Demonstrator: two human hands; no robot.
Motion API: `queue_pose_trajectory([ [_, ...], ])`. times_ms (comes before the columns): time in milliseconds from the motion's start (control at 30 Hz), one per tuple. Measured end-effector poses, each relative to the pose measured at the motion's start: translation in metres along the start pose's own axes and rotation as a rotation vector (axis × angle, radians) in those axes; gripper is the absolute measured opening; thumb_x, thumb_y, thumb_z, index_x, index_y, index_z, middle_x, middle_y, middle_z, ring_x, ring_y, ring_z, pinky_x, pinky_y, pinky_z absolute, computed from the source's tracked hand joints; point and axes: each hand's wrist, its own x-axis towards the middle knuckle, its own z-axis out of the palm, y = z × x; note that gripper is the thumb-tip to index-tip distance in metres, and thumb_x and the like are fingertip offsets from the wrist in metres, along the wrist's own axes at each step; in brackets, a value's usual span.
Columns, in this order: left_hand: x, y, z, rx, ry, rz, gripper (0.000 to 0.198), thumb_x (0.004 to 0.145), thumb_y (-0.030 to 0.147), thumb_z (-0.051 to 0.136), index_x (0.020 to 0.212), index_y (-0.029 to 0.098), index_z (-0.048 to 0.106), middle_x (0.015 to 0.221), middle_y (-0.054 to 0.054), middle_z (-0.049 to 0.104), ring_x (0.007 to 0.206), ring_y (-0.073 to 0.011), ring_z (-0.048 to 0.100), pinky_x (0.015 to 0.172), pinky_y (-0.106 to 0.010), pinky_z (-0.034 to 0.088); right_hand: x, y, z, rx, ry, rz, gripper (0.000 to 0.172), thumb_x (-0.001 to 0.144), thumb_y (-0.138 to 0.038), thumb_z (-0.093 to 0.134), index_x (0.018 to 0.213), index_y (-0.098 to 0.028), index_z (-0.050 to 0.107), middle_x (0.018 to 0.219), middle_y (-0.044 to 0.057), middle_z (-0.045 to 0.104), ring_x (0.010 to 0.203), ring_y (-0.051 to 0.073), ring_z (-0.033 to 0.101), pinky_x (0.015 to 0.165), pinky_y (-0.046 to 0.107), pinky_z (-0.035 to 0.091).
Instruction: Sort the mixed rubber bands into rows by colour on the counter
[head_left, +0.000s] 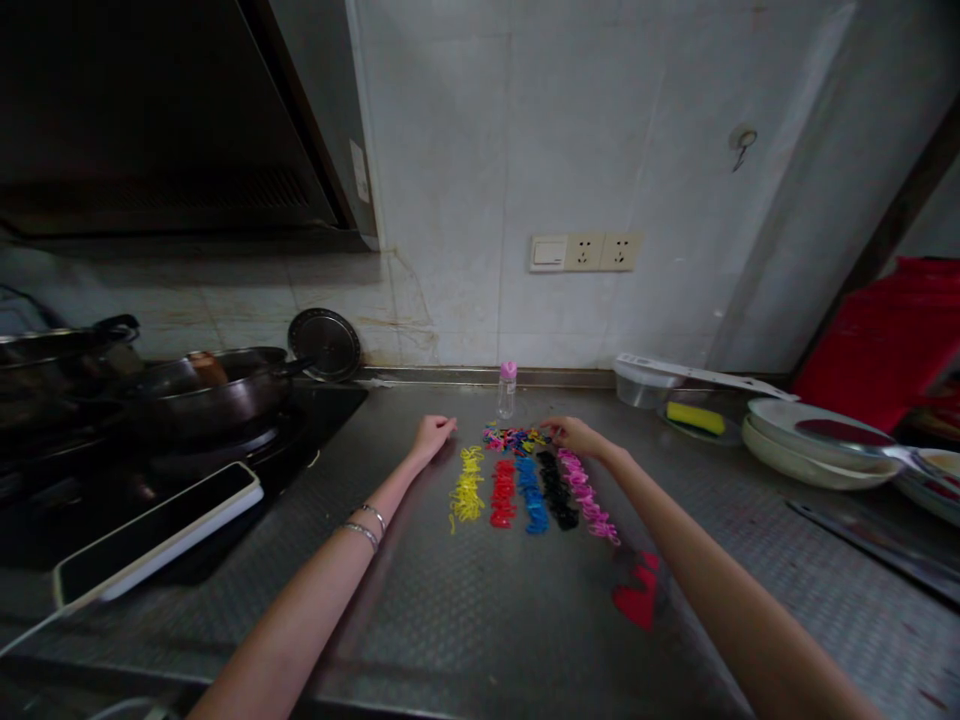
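My left hand [433, 438] rests on the steel counter left of the rows, its fingers drawn together; what they hold, if anything, is too small to tell. My right hand [576, 436] is at the right end of a mixed heap of small coloured rubber bands [516, 440], fingertips pinched and their contents hidden. Nearer me lie sorted strips of yellow bands [469, 485], red bands [503, 494], blue bands [532, 495], black bands [559, 490] and pink bands [587, 497]. Behind the heap stands a clear bottle with a pink cap [507, 390].
A red heart-shaped piece [637, 592] lies near my right forearm. To the left are a phone-like white device [159, 530] and a pan [214, 392] on the stove. At right sit a yellow sponge [695, 418], stacked bowls [814, 450] and a knife-like blade [874, 545].
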Motion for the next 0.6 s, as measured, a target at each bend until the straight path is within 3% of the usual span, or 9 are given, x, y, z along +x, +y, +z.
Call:
queue_pose_trajectory([
  [233, -0.001, 0.002, -0.001, 0.004, -0.012, -0.02, 0.038, 0.072, 0.042, 0.044, 0.064, 0.011, 0.064, 0.047, 0.0, 0.051, 0.046, -0.01, 0.044, 0.048, -0.021, 0.028, 0.006, 0.002, 0.002, -0.011, -0.026, -0.018, 0.046, 0.064, -0.003, 0.042, 0.106, -0.014, 0.059, 0.075, 0.003, 0.065, 0.064, 0.011, 0.056, 0.057, 0.017, 0.039],
  [600, 0.001, -0.003, 0.0, 0.01, 0.007, -0.009, 0.039, 0.071, 0.043, 0.044, 0.063, 0.012, 0.064, 0.047, 0.0, 0.051, 0.047, -0.0105, 0.045, 0.048, -0.021, 0.028, 0.01, 0.004, -0.016, 0.149, 0.226, -0.077, 0.042, 0.067, -0.008, 0.046, 0.109, -0.013, 0.051, 0.071, 0.002, 0.063, 0.063, 0.011, 0.055, 0.06, 0.019, 0.041],
])
